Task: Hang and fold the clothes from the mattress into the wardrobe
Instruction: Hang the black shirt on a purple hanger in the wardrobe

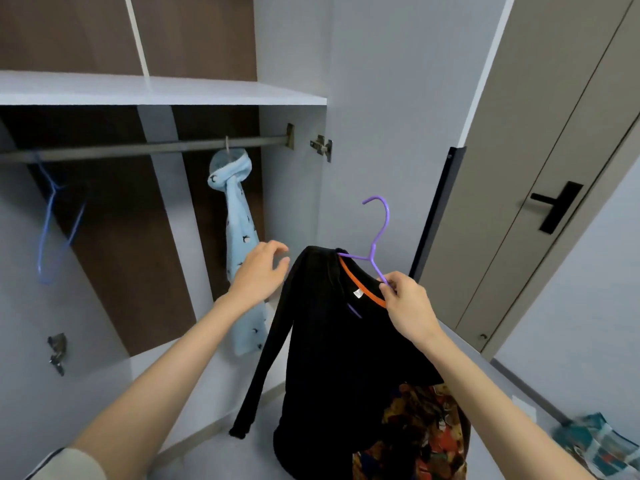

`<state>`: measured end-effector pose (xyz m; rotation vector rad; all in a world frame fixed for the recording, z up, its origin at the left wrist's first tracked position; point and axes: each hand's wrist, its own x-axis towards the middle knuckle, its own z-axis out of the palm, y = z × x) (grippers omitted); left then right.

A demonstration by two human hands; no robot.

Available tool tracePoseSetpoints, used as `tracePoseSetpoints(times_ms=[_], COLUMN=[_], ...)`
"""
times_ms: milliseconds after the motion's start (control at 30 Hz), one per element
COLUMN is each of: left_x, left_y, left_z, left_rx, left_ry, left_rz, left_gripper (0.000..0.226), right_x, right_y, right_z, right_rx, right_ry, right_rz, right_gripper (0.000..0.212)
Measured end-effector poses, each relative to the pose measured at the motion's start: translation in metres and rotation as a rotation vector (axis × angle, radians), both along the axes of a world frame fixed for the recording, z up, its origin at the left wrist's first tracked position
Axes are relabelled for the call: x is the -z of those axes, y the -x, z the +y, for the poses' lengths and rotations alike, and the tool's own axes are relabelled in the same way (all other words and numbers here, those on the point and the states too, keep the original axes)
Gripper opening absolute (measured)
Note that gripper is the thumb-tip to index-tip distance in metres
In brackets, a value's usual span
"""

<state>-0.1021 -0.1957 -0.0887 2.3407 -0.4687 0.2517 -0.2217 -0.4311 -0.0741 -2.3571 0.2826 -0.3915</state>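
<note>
Black top point(332, 341) with an orange neckline hangs at the middle of the head view, in front of the open wardrobe point(294, 188), draped on a purple hanger point(371, 257) whose hook points up. The right hand point(410, 306) pinches the hanger's lower arm between thumb and fingers, right of centre. The left hand point(259, 271) is spread loosely, fingers slightly curved, just beside the top's shoulder; whether it touches the cloth I cannot tell. One sleeve dangles down toward the lower middle. Patterned cloth point(415, 434) in red, yellow and dark tones shows below the top at lower right.

Inside the wardrobe a rail point(138, 148) runs across the upper left under a white shelf point(156, 91). A pale blue scarf point(239, 237) hangs from the rail behind the left hand, and a blue hanger point(46, 230) hangs at far left. A beige door point(519, 150) with a black handle point(557, 206) stands at upper right.
</note>
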Motion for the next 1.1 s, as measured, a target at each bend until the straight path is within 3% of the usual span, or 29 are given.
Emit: tracePoseSetpoints(times_ms=[233,400,567,833,967,1100], left_x=[0.0,0.012,0.023,0.026,0.03,0.04], left_y=[-0.069,-0.114,-0.17,-0.253,-0.285,-0.302], left_z=[0.048,0.074,0.087,0.077,0.079,0.082], left_rx=[-0.122,-0.194,-0.255,-0.369,-0.384,-0.356], left_ry=[0.155,0.11,0.107,-0.343,-0.454,-0.532], left_rz=[0.106,0.09,0.076,0.057,0.089,-0.031], left_gripper=[0.032,0.038,0.043,0.053,0.052,0.05], right_x=[-0.006,-0.006,-0.008,-0.013,-0.024,-0.036], right_y=[-0.091,-0.163,-0.244,-0.376,-0.435,-0.483], right_z=[0.032,0.056,0.066,0.089,0.101,0.107], right_rx=[-0.009,-0.015,-0.066,-0.172,-0.187,-0.2], right_ry=[-0.136,-0.327,-0.299,-0.236,-0.228,-0.225], right_rz=[0.066,0.06,0.031,-0.023,-0.038,-0.042], right_gripper=[0.025,0.022,0.025,0.026,0.027,0.027])
